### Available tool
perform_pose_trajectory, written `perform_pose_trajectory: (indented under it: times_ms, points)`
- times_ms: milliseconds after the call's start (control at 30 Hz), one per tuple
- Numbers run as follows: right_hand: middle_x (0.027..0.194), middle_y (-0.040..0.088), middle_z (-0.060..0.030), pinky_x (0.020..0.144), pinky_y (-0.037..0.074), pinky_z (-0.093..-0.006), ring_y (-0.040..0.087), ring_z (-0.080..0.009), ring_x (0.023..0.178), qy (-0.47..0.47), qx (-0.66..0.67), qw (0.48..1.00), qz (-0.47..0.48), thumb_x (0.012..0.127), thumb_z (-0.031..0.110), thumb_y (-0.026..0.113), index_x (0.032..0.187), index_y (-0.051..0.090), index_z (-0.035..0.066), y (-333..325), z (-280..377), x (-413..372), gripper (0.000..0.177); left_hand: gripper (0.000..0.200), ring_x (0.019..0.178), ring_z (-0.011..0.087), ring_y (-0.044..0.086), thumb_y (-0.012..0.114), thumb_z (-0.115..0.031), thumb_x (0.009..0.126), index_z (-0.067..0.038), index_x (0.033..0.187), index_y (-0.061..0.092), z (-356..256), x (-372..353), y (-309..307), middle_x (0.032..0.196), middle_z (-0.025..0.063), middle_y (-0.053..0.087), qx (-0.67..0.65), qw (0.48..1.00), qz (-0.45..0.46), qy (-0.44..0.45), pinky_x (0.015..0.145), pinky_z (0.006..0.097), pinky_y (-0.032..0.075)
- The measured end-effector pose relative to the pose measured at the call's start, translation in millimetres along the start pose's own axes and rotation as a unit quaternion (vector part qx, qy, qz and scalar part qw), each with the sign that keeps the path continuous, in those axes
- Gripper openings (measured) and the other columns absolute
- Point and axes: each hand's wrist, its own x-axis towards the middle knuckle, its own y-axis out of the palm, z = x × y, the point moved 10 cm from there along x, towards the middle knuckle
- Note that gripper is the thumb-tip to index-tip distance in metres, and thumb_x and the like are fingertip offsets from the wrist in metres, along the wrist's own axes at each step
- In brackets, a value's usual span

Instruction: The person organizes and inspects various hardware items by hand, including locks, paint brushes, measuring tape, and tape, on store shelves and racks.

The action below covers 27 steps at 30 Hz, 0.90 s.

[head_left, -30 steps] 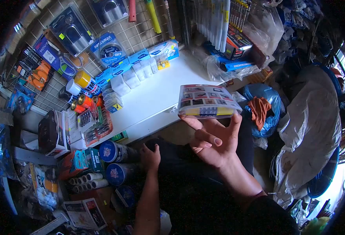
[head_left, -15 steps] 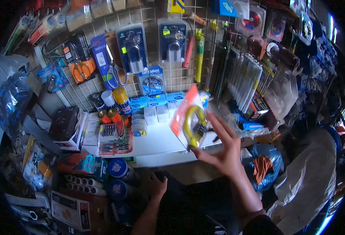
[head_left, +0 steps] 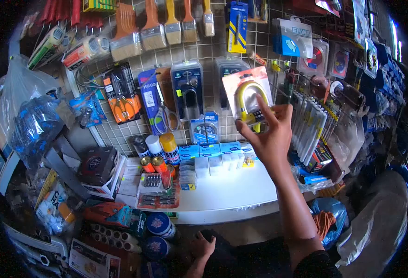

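Observation:
In the head view my right hand [head_left: 271, 134] is raised before the wire grid, gripping the lower edge of a blister pack [head_left: 249, 91] between thumb and fingers. A yellow curved lock with dark number dials shows through the plastic on a pink and white card. Just behind the pack, a packaged padlock [head_left: 226, 83] is partly covered. Low in the view, my left hand [head_left: 204, 245] rests near dark clothing, its fingers curled; whatever they may hold cannot be made out.
Paintbrushes [head_left: 154, 34], scissors [head_left: 120, 109] and another padlock pack [head_left: 187, 92] hang on the grid. Below stands a white shelf [head_left: 227, 192] with spray cans [head_left: 169, 148] and small boxes. Paint tins [head_left: 160, 224] are at lower left, a blue bag [head_left: 336, 213] at right.
My right hand has lifted the lock pack higher, and its card now faces the camera more squarely. The whole view has shifted, showing more of the upper grid.

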Motion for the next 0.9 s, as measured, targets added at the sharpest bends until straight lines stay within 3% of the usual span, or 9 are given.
perform_pose_trajectory:
  times_ms: [167, 533, 667, 800, 900]
  points:
    - [0.106, 0.050, -0.0166, 0.072, 0.057, -0.0412, 0.065, -0.0326, 0.088, 0.016, -0.025, 1.000, 0.008, 0.068, 0.039, 0.087, 0.127, 0.070, 0.013, 11, -5, 0, 0.067, 0.089, 0.131, 0.0444, 0.046, 0.062, -0.062, 0.087, -0.002, 0.149, 0.040, 18, 27, 53, 0.146, 0.0271, 0.043, -0.050, 0.999, -0.002, 0.001, 0.108, 0.0534, 0.041]
    - [0.103, 0.049, -0.0155, 0.074, 0.055, -0.0421, 0.063, -0.0308, 0.087, 0.043, -0.037, 0.998, 0.028, 0.068, 0.041, 0.091, 0.127, 0.071, 0.012, 41, -16, -7, 0.069, 0.089, 0.125, 0.0423, 0.052, 0.064, -0.064, 0.084, -0.002, 0.144, 0.043, 1, 6, 11, 0.135, 0.0261, 0.049, -0.044, 0.999, 0.000, 0.001, 0.103, 0.0545, 0.044]
    - [0.106, 0.051, -0.0150, 0.077, 0.055, -0.0430, 0.064, -0.0317, 0.090, 0.087, -0.057, 0.993, 0.058, 0.070, 0.041, 0.089, 0.131, 0.069, 0.017, 69, -25, 0, 0.068, 0.090, 0.123, 0.0443, 0.054, 0.062, -0.066, 0.085, -0.003, 0.145, 0.041, 20, 29, 77, 0.140, 0.0281, 0.046, -0.046, 0.999, -0.029, 0.001, 0.097, 0.0552, 0.049]
    - [0.112, 0.051, -0.0156, 0.080, 0.055, -0.0442, 0.064, -0.0334, 0.097, 0.130, -0.072, 0.982, 0.115, 0.074, 0.038, 0.087, 0.134, 0.066, 0.018, 89, -33, 9, 0.066, 0.091, 0.127, 0.0460, 0.051, 0.062, -0.067, 0.085, -0.004, 0.147, 0.040, 14, 25, 65, 0.143, 0.0284, 0.044, -0.038, 0.997, -0.061, 0.021, 0.102, 0.0575, 0.045]
    - [0.115, 0.052, -0.0164, 0.081, 0.055, -0.0453, 0.063, -0.0329, 0.100, 0.029, -0.089, 0.992, 0.086, 0.078, 0.031, 0.084, 0.133, 0.066, 0.017, 69, -2, -3, 0.060, 0.092, 0.131, 0.0466, 0.048, 0.061, -0.068, 0.085, -0.006, 0.150, 0.039, 21, 32, 79, 0.145, 0.0289, 0.043, -0.064, 0.997, -0.041, 0.000, 0.106, 0.0585, 0.042]
